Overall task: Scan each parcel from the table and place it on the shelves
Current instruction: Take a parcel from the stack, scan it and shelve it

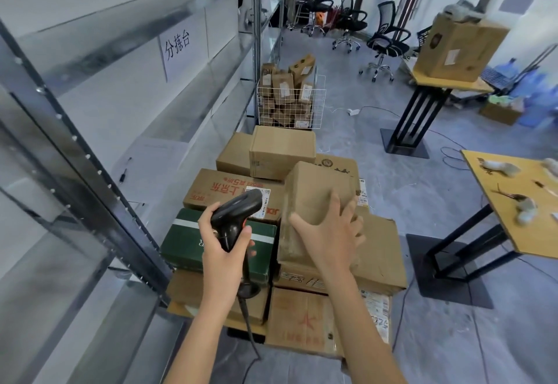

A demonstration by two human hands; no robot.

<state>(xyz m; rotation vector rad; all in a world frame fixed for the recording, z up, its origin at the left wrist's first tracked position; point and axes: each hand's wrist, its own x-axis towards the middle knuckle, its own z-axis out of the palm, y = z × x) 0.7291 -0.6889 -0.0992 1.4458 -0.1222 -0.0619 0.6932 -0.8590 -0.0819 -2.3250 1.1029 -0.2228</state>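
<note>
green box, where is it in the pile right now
In the head view the green box sits at the pile's near left, just behind the left hand gripping the scanner, beside the metal shelving.

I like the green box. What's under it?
The green box sits on a brown cardboard parcel. The box and the left hand with the scanner cover most of that parcel's top.
</note>
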